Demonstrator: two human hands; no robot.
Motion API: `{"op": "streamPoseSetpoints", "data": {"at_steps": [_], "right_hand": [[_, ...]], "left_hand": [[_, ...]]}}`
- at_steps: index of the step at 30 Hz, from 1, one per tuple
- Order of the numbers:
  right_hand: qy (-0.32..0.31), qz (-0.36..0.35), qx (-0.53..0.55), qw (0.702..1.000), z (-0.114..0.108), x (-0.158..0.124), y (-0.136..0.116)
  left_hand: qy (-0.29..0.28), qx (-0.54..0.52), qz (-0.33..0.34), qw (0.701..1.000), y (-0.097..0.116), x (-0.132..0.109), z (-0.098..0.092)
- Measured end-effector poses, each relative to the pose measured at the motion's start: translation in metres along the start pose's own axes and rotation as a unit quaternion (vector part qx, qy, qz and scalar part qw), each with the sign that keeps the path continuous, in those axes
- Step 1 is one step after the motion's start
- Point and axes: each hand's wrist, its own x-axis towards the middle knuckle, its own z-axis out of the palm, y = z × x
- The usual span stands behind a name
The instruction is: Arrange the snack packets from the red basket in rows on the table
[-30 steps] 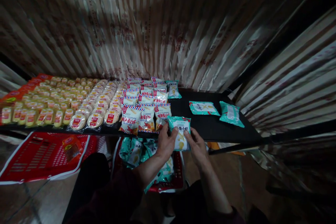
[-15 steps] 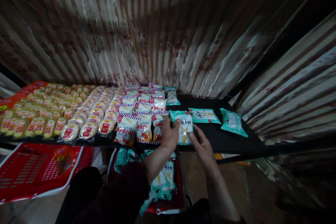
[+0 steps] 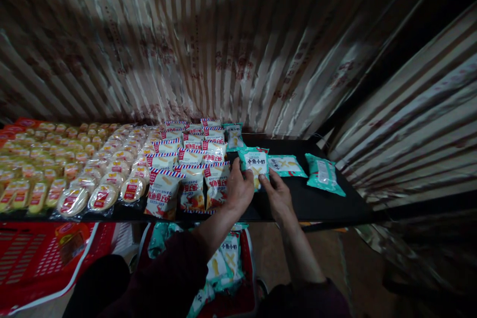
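Both my hands grip one teal snack packet (image 3: 255, 164) over the black shelf (image 3: 316, 203). My left hand (image 3: 238, 190) pinches its left lower edge and my right hand (image 3: 278, 195) holds its right lower edge. The packet sits just right of the rows of red-white-blue striped snack bags (image 3: 192, 169). Another teal packet (image 3: 234, 135) lies at the back of the shelf, and two more teal packets (image 3: 286, 165) (image 3: 323, 174) lie loose to the right.
Rows of round cakes in clear wrap (image 3: 112, 174) and small yellow packets (image 3: 33, 169) fill the shelf's left. Below stand a red basket of teal packets (image 3: 227, 263) and another red basket (image 3: 40, 258). Striped foil sheeting (image 3: 208, 44) backs the shelf.
My hands have carried the teal packet from the shelf's front edge farther back, beside the striped bags. The view has shifted with them.
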Motion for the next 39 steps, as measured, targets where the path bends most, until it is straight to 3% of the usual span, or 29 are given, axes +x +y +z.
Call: {"op": "streamPoseSetpoints", "data": {"at_steps": [5,10,20,28,39], "right_hand": [[-0.018,-0.006,-0.001,1.0,0.001,0.014,0.007],[0.026,-0.02,-0.046,0.998,0.001,0.033,0.017],[0.007,-0.089,-0.07,0.994,0.017,0.077,0.022],[-0.01,-0.093,-0.061,0.994,0.034,0.102,0.034],[-0.016,-0.108,-0.09,0.99,0.051,0.11,0.037]], "left_hand": [[0.012,0.084,0.071,0.994,0.001,-0.016,0.009],[-0.03,0.139,0.087,0.986,-0.003,-0.022,0.019],[-0.05,0.192,0.069,0.978,0.005,0.005,0.022],[-0.049,0.204,0.058,0.976,0.007,0.03,0.018],[-0.015,0.228,0.051,0.972,0.009,0.045,0.015]]}}
